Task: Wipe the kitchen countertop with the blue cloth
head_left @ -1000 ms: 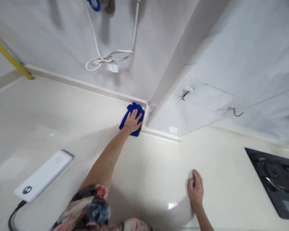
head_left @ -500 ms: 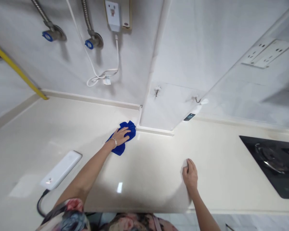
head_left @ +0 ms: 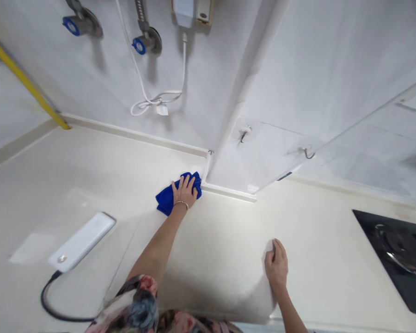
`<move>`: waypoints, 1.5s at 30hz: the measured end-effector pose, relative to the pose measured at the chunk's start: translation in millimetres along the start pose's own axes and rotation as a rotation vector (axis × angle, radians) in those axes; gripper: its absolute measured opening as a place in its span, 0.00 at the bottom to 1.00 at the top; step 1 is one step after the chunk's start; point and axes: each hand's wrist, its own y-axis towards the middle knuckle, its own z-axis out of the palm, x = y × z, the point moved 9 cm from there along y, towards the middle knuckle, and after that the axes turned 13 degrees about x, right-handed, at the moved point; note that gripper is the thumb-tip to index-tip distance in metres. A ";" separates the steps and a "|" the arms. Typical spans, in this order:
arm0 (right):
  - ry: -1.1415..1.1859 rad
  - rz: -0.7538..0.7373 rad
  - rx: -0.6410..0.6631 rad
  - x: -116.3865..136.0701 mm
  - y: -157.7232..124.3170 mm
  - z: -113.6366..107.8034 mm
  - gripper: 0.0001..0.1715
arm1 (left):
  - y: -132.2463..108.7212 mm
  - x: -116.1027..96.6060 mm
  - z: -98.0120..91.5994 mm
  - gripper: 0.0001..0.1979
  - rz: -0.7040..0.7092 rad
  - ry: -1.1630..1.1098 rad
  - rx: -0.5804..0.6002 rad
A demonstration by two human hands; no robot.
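A crumpled blue cloth (head_left: 165, 200) lies on the cream countertop (head_left: 225, 245), its far end close to the foot of the projecting wall corner. My left hand (head_left: 185, 192), a thin bracelet at its wrist, presses down on the cloth with spread fingers and keeps hold of it from above. Part of the cloth is hidden under the palm. Farther right, my right hand (head_left: 276, 266) rests on the countertop with its fingers curled in and nothing visible inside them.
A white power bank (head_left: 83, 241) with a black cable (head_left: 48, 296) lies at left. A black stove (head_left: 398, 259) is at right. Along the wall are a yellow pipe (head_left: 26, 78), blue-handled valves (head_left: 143, 44), a white cord (head_left: 149, 102) and hooks (head_left: 243, 134).
My left hand has turned and slid slightly toward the wall corner, bunching the cloth there. My right hand stays nearly in place. The view has shifted a little.
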 end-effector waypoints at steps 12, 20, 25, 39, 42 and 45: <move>-0.003 0.081 0.058 -1.3 -0.6 -0.2 0.29 | 111.0 16.3 -17.6 0.19 0.004 -0.214 -0.169; -0.012 0.134 0.089 -3.4 -1.6 -0.5 0.29 | 164.5 0.0 -21.2 0.19 0.034 -0.258 -0.187; -0.015 0.131 0.103 -3.8 -1.8 -0.3 0.29 | 183.9 -10.0 -11.7 0.17 0.178 -0.208 -0.105; 0.005 0.059 0.043 -8.2 -0.3 4.6 0.29 | 103.1 -7.9 -9.3 0.20 0.218 -0.133 -0.037; 0.012 0.033 0.026 -5.6 1.0 5.5 0.29 | 72.8 -3.7 -7.1 0.20 0.215 -0.117 0.011; 0.006 0.015 0.006 -4.8 1.8 6.5 0.29 | 41.9 -0.5 -6.1 0.19 0.226 -0.109 0.033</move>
